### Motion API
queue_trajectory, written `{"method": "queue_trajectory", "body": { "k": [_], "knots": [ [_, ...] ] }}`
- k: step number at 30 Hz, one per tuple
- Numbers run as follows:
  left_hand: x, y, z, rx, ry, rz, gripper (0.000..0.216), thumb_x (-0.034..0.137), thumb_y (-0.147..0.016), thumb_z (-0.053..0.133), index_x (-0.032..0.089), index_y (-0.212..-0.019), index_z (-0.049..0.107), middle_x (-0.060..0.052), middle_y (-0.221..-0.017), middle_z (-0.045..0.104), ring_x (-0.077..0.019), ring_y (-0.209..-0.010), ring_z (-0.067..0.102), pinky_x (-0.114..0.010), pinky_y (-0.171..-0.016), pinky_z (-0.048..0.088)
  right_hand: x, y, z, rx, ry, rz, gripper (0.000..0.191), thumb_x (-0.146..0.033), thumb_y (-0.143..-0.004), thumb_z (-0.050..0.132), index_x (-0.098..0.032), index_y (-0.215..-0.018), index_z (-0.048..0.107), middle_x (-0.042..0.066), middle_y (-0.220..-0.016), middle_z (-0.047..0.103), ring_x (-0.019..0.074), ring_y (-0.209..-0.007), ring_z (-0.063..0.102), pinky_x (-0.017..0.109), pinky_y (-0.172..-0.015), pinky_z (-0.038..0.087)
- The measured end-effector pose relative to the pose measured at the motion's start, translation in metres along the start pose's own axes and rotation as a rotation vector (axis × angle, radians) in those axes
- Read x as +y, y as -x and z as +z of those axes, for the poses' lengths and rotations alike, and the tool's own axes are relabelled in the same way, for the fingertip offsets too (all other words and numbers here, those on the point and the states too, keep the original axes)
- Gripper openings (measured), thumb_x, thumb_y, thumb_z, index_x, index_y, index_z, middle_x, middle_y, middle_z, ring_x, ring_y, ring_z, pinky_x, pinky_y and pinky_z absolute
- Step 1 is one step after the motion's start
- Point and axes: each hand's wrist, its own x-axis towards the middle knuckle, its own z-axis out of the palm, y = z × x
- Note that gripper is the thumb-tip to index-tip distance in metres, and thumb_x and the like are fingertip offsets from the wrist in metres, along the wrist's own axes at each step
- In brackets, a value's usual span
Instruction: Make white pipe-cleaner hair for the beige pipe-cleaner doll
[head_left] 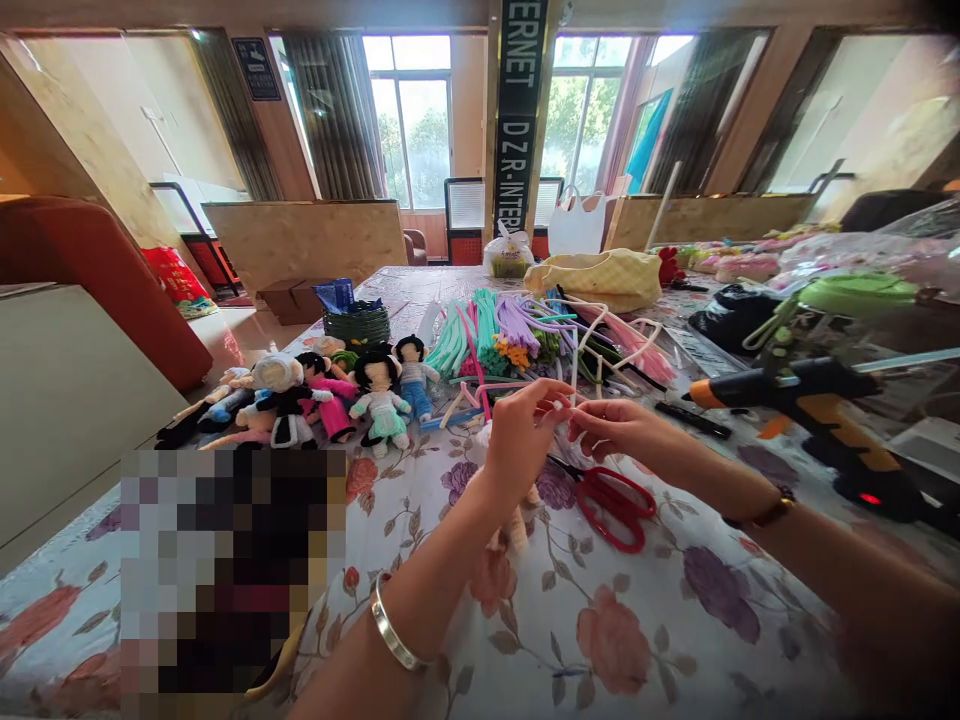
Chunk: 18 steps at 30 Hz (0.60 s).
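- Floral tablecloth [600,640] covered a long table in a windowed room.
- Left hand [517,440] and right hand [626,430] met fingertip to fingertip, each pinched narrowly on one pale pipe cleaner [564,404] held above the cloth.
- Its visible stretch ran roughly level, left to right.
- One pair of red scissors [616,506] lay just under the hands, with bare cloth open toward the near edge.
- One glue gun [814,395] sat to the right, at least four dolls [379,395] to the left, and a pipe-cleaner pile [525,335] beyond.
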Motion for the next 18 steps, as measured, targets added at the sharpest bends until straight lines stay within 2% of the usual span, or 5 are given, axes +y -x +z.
{"method": "queue_trajectory", "body": {
  "k": [5, 9, 13, 18],
  "knots": [
    [-0.001, 0.000, 0.001, -0.023, 0.130, -0.049, 0.018, 0.009, -0.071, 0.064, 0.018, -0.087, 0.066, 0.000, -0.074, 0.070, -0.0113, -0.068, 0.066, -0.023, -0.069, 0.052, 0.009, -0.001, -0.007, -0.018, -0.255, 0.089, 0.037, -0.048, -0.068, 0.072, -0.015, -0.083, 0.063, 0.003, -0.085, 0.060, 0.0078, -0.065, 0.052, 0.022, -0.058, 0.043],
    [-0.002, 0.000, 0.003, -0.053, 0.210, -0.052, 0.014, 0.013, -0.069, 0.068, 0.017, -0.083, 0.065, 0.000, -0.074, 0.070, -0.0114, -0.070, 0.066, -0.023, -0.069, 0.053, 0.011, 0.000, -0.011, -0.047, -0.375, 0.127, 0.032, -0.040, -0.066, 0.076, -0.016, -0.081, 0.063, 0.002, -0.084, 0.061, 0.0079, -0.065, 0.052, 0.022, -0.061, 0.045],
    [0.000, 0.000, 0.004, -0.017, 0.225, -0.093, 0.014, 0.015, -0.069, 0.068, 0.017, -0.082, 0.066, -0.002, -0.079, 0.070, -0.0124, -0.075, 0.066, -0.024, -0.072, 0.052, 0.013, 0.005, -0.014, -0.063, -0.387, 0.130, 0.030, -0.039, -0.066, 0.077, -0.016, -0.080, 0.063, 0.001, -0.083, 0.060, 0.0071, -0.066, 0.052, 0.021, -0.064, 0.046],
    [0.001, -0.002, 0.003, 0.045, 0.193, -0.139, 0.011, 0.023, -0.072, 0.067, 0.017, -0.082, 0.068, 0.000, -0.076, 0.068, -0.0095, -0.067, 0.062, -0.021, -0.067, 0.051, 0.015, 0.010, -0.014, 0.057, -0.280, 0.049, 0.036, -0.047, -0.065, 0.075, -0.016, -0.078, 0.064, 0.002, -0.079, 0.057, 0.0079, -0.063, 0.047, 0.022, -0.061, 0.042]
  ]
}}
